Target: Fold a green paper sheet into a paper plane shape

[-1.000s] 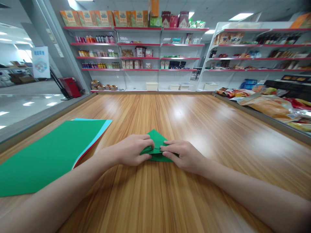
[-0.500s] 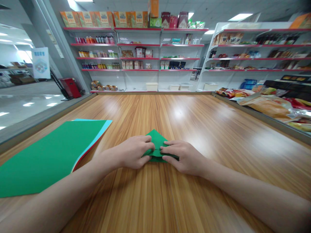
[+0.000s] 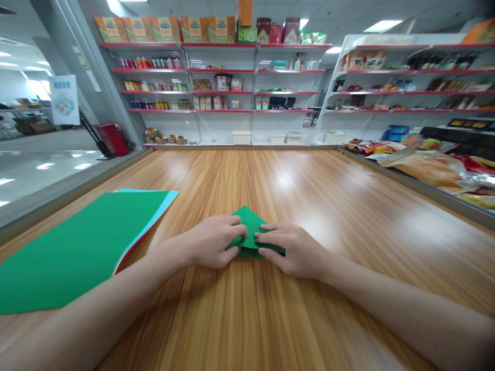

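Note:
A folded piece of green paper lies on the wooden table in front of me, its pointed corner facing away. Creases run across it, and its near edge is slightly lifted, leaving a dark gap between layers. My left hand grips the paper's left side with curled fingers on top and the thumb at the near edge. On the right side, my right hand holds the paper, fingers laid over the top and thumb at the lower layer. Both side corners are partly covered by my hands.
A stack of coloured paper sheets, green on top with blue and red edges, lies at the left. Packaged foods sit beyond the table's raised right edge. Stocked shelves stand behind the table.
Almost nothing differs; both hands stay on the green paper, with only a very slight shift of the left fingers.

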`<act>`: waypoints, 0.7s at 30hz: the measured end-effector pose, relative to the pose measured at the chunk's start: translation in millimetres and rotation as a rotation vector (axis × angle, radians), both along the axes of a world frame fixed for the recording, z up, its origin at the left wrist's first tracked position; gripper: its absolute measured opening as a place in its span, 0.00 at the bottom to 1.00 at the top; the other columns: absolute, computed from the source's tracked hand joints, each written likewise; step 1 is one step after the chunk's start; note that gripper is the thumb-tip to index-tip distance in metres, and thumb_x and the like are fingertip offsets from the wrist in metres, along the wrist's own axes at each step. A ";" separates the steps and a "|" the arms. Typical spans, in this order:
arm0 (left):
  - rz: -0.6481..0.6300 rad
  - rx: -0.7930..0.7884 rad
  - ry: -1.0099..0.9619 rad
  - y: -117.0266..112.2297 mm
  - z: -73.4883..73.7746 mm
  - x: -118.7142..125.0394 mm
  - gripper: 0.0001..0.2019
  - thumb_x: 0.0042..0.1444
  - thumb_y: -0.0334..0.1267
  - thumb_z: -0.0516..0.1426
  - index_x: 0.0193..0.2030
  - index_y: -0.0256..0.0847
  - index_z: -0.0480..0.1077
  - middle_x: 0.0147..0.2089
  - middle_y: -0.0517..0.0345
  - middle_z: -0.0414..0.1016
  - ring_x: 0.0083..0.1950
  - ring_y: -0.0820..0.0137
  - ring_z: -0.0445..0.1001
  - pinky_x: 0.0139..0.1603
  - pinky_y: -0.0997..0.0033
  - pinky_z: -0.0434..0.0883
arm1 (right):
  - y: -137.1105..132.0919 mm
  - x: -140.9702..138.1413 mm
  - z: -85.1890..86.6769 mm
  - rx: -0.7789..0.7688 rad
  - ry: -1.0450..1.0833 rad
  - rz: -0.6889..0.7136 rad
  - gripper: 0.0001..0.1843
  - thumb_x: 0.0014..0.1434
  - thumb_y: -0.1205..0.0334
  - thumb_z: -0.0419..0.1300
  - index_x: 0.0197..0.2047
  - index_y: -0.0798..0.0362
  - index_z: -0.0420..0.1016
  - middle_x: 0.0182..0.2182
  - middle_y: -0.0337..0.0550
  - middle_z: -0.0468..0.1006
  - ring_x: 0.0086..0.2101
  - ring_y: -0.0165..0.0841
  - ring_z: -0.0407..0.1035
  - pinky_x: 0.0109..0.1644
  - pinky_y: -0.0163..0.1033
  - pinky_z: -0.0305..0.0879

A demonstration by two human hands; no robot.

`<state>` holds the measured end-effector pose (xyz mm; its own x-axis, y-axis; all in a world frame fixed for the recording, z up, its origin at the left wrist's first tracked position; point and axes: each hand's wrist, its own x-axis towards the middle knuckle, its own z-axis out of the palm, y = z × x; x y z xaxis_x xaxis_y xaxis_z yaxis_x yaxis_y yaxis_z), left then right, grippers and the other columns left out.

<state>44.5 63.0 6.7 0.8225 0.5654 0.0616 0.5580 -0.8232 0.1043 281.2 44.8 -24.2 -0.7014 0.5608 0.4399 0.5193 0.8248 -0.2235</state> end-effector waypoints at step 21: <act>0.078 0.025 -0.035 1.2 -6.7 5.4 0.12 0.54 0.35 0.53 0.44 0.36 0.70 0.41 0.50 0.74 0.43 0.59 0.74 0.43 0.62 0.70 | 3.1 1.3 -6.1 -0.012 0.046 -0.003 0.10 0.62 0.63 0.56 0.43 0.49 0.79 0.38 0.43 0.82 0.45 0.39 0.74 0.50 0.45 0.69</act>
